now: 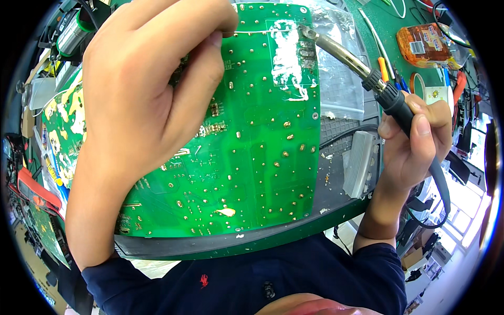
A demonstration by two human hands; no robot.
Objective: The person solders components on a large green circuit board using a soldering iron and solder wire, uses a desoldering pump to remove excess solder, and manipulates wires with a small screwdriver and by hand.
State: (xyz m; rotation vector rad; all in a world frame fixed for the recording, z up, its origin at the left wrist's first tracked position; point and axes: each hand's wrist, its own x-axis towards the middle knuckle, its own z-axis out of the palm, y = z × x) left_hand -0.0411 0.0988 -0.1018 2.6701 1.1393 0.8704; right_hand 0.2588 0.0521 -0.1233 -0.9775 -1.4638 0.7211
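Grey mat (pixel 173 245) narrowly borders the board (pixel 257 152); left fingers (pixel 207 23) pinch thin wire (pixel 257 32), right fingers (pixel 423 134) a soldering iron (pixel 374 83).

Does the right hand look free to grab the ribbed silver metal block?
Probably not: the right hand grips the black-handled soldering iron, though the ribbed silver metal block lies close by, uncovered.

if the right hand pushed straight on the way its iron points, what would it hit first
Likely the white-smeared patch of the green circuit board, just past the soldering iron's tip; the thin wire runs close by, so with depth unclear that might come first.
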